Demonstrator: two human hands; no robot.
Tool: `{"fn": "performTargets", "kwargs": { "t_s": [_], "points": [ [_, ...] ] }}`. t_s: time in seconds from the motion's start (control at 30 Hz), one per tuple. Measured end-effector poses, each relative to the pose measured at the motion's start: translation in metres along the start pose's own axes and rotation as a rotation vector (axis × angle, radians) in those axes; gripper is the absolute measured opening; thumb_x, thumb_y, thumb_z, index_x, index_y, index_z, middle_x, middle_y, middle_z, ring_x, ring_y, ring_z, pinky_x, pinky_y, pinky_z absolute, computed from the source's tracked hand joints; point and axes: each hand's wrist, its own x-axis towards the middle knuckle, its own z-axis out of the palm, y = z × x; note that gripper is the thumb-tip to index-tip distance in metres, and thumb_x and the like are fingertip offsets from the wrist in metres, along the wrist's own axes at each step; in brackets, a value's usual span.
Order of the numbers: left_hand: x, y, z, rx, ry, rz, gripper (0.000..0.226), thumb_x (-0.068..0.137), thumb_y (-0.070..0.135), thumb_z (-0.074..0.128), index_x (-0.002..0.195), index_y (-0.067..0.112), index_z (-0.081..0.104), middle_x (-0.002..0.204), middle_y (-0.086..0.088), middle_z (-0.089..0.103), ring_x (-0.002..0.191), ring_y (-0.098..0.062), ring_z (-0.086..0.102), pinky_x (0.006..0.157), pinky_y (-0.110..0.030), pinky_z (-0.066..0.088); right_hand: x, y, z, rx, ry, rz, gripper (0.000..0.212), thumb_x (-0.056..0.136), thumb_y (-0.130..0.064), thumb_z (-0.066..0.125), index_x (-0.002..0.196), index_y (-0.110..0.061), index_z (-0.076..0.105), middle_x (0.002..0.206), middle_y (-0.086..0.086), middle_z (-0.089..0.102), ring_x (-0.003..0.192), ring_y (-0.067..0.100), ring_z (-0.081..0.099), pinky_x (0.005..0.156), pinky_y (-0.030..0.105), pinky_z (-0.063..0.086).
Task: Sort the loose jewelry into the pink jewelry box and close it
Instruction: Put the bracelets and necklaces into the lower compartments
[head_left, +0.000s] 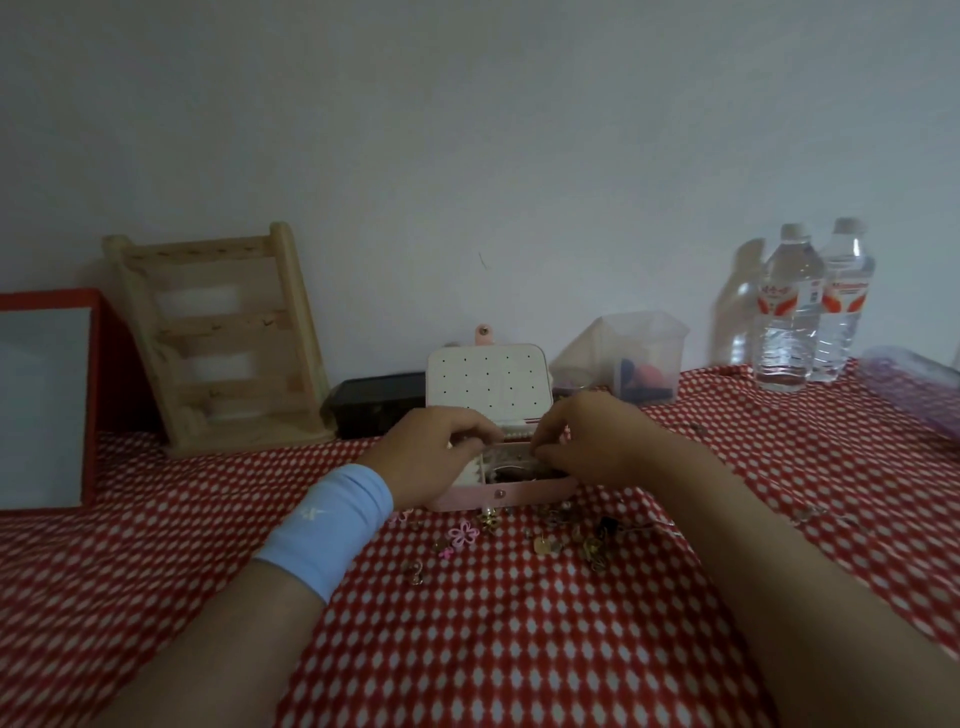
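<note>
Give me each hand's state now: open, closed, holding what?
Left hand: curled over the pink jewelry box, hold cannot be told.
Right hand: curled into the box, cannot be told.

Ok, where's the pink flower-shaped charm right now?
In the head view, the pink flower-shaped charm lies on the red-and-white cloth just in front of the open pink jewelry box, beside the light blue wristband.

Dim, flat indoor light; soft focus throughout, wide-angle bending at edges, faint bottle shadow on wall.
</note>
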Motion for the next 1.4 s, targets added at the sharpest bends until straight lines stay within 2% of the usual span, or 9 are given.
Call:
{"fn": "performTargets", "kwargs": {
  "t_s": [0.13, 0.27, 0.43, 0.7, 0.87, 1.0, 1.1, 1.23, 1.4],
  "points": [
    [-0.013, -0.009, -0.022, -0.018, 0.009, -0.079, 0.02, 0.096, 0.018, 0.058, 0.108, 0.029, 0.071, 0.105, 0.016, 0.068, 0.099, 0.002, 0.059, 0.092, -0.016, 0.044, 0.0, -0.016, 0.003, 0.084, 0.088, -0.037, 0.016, 0.092, -0.027, 0.067, 0.105, -0.028, 0.077, 0.099, -0.017, 0.071, 0.08, -0.005, 0.061, 0.075, 0.018, 0.052],
    [-0.034, -0.025, -0.034, 0.135, -0.043, -0.132, 0.023, 0.095, 0.022, 0.06, 0.116, 0.027, 0.068, 0.109, 0.013, 0.063, 0.09, 0.003, 0.054, 0.072, -0.002, 0.037, 0.005, -0.034, 0.009, 0.072, 0.014, -0.051, 0.016, 0.092, -0.025, 0.068, 0.104, -0.031, 0.077, 0.096, -0.02, 0.067, 0.079, -0.009, 0.056, 0.074, 0.014, 0.049],
    [-0.047, -0.034, -0.034, 0.161, -0.022, -0.177, 0.027, 0.095, 0.026, 0.059, 0.122, 0.028, 0.062, 0.118, 0.007, 0.056, 0.098, -0.005, 0.055, 0.088, -0.018, 0.043, 0.015, -0.056, 0.01, 0.093, -0.006, -0.087, 0.017, 0.094, -0.026, 0.066, 0.105, -0.031, 0.077, 0.107, -0.017, 0.068, 0.079, -0.008, 0.054, 0.069, 0.01, 0.041],
    [0.016, -0.032, -0.04, 0.107, -0.049, -0.17, 0.038, 0.098, 0.019, 0.053, 0.135, 0.021, 0.052, 0.131, -0.002, 0.053, 0.11, -0.013, 0.055, 0.095, -0.021, 0.041, 0.04, -0.039, -0.008, -0.013, 0.036, 0.093, 0.02, 0.095, -0.025, 0.065, 0.112, -0.031, 0.073, 0.121, -0.013, 0.067, 0.089, 0.004, 0.06, 0.077, 0.017, 0.046],
    [0.029, -0.032, -0.037, 0.177, -0.18, -0.161, 0.024, 0.097, 0.021, 0.055, 0.119, 0.02, 0.063, 0.121, 0.0, 0.062, 0.107, -0.014, 0.058, 0.091, -0.022, 0.044, 0.043, -0.044, -0.013, 0.02, -0.025, -0.009, 0.015, 0.091, -0.022, 0.07, 0.101, -0.032, 0.077, 0.094, -0.023, 0.066, 0.071, -0.013, 0.057, 0.057, 0.001, 0.039],
    [-0.004, -0.029, -0.033, 0.234, -0.227, -0.105, 0.011, 0.093, 0.028, 0.056, 0.099, 0.026, 0.065, 0.096, 0.008, 0.066, 0.086, -0.008, 0.061, 0.077, -0.023, 0.051, 0.034, -0.061, 0.004, 0.12, -0.225, -0.136, 0.013, 0.088, -0.02, 0.074, 0.098, -0.027, 0.08, 0.092, -0.019, 0.073, 0.074, -0.018, 0.06, 0.063, 0.003, 0.046],
    [-0.033, -0.03, -0.038, 0.23, -0.201, -0.051, 0.004, 0.089, 0.031, 0.062, 0.088, 0.029, 0.066, 0.083, 0.017, 0.063, 0.074, 0.001, 0.058, 0.065, -0.016, 0.045, 0.026, -0.067, 0.007, 0.128, -0.221, -0.162, 0.014, 0.085, -0.021, 0.077, 0.097, -0.026, 0.081, 0.09, -0.019, 0.074, 0.073, -0.017, 0.061, 0.063, 0.002, 0.045],
    [-0.058, -0.033, -0.042, 0.107, -0.318, -0.059, 0.012, 0.083, 0.04, 0.071, 0.093, 0.034, 0.074, 0.087, 0.022, 0.067, 0.08, 0.005, 0.061, 0.072, -0.013, 0.05, 0.016, -0.078, 0.004, 0.229, -0.237, -0.173, 0.009, 0.084, -0.025, 0.081, 0.091, -0.03, 0.081, 0.086, -0.023, 0.073, 0.072, -0.014, 0.062, 0.063, 0.005, 0.046],
    [-0.063, -0.034, -0.046, 0.088, -0.504, -0.02, 0.025, 0.083, 0.04, 0.074, 0.108, 0.036, 0.075, 0.1, 0.029, 0.061, 0.094, 0.008, 0.056, 0.082, -0.006, 0.041, 0.011, -0.095, 0.01, 0.103, -0.296, -0.187, 0.013, 0.086, -0.02, 0.077, 0.095, -0.026, 0.082, 0.081, -0.026, 0.067, 0.071, -0.022, 0.056, 0.063, -0.003, 0.038]
  ]
}}
